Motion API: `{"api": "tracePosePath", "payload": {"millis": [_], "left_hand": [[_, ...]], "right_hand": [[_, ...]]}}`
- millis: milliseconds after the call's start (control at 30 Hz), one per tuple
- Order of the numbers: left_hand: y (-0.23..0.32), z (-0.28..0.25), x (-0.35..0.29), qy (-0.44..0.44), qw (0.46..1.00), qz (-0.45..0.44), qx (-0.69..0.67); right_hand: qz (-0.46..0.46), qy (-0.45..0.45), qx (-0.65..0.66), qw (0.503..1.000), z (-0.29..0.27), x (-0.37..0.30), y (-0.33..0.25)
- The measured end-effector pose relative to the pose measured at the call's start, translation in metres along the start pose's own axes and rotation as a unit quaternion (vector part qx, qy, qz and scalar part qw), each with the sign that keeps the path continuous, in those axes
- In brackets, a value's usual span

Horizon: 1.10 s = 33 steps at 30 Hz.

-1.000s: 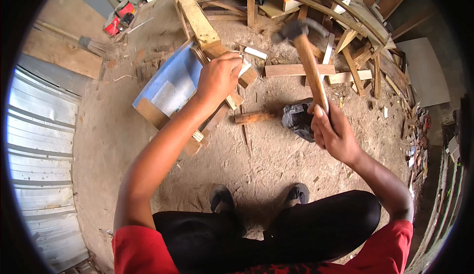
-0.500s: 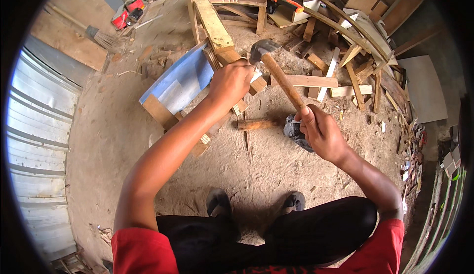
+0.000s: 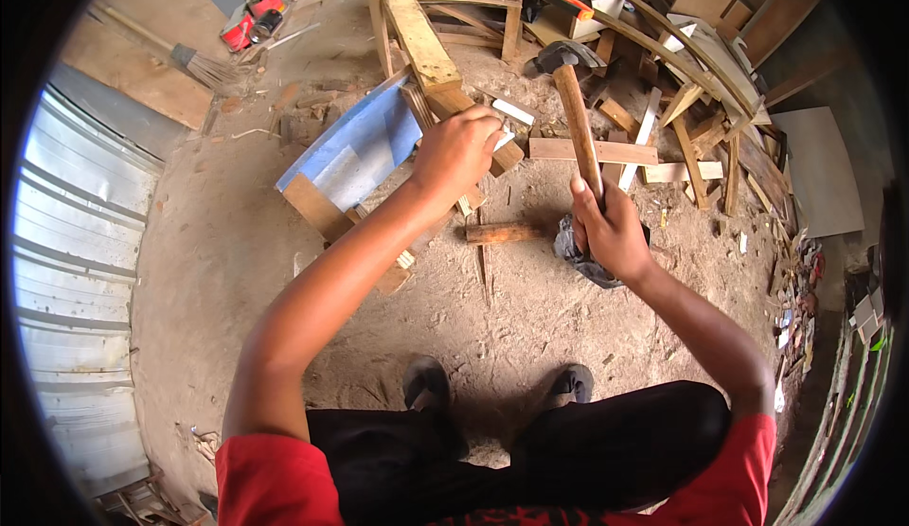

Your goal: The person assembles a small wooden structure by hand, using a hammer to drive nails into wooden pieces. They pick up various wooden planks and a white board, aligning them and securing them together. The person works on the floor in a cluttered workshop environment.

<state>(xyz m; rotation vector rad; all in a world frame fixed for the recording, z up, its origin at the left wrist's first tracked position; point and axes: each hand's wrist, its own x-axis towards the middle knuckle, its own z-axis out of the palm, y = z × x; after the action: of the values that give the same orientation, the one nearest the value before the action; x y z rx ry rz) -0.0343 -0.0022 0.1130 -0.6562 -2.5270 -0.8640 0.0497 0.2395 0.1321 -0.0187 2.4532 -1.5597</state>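
My right hand (image 3: 614, 228) is wrapped round the wooden handle of a hammer (image 3: 579, 124). The hammer is raised, its dark head beyond the handle and to the right of my left hand (image 3: 457, 155). The fingers of that left hand are pinched together over the near end of a wooden beam (image 3: 473, 115). A small white piece (image 3: 505, 139) shows at the fingertips, but whatever they pinch is too small to make out. Under the beam sits a blue-faced board (image 3: 350, 142) with wooden strips along its edges.
A short wooden handle (image 3: 504, 233) lies on the dirt floor beside a black plastic bag (image 3: 579, 259). Scrap wood (image 3: 696, 161) is piled at the right, with an orange-handled saw (image 3: 566, 2) behind. Red cans (image 3: 237, 30) and a broom (image 3: 194, 64) stand far left.
The hammer has swung up and to the right, its head moving away from my left hand. My left hand stays at the beam's end. The whole view has shifted slightly.
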Motion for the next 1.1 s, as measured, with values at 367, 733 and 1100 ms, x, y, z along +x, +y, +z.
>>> {"api": "tracePosePath", "payload": {"millis": [367, 733, 1100], "left_hand": [[-0.004, 0.000, 0.001, -0.033, 0.999, -0.001, -0.009], [-0.003, -0.001, 0.003, -0.026, 0.999, 0.012, -0.022], [-0.004, -0.007, 0.002, -0.056, 0.998, 0.001, 0.005]], "right_hand": [[0.139, -0.005, 0.326, 0.935, 0.042, 0.095, 0.014], [0.169, -0.023, 0.413, 0.895, 0.054, 0.111, 0.002], [0.161, -0.012, 0.370, 0.915, 0.056, 0.120, -0.001]]}}
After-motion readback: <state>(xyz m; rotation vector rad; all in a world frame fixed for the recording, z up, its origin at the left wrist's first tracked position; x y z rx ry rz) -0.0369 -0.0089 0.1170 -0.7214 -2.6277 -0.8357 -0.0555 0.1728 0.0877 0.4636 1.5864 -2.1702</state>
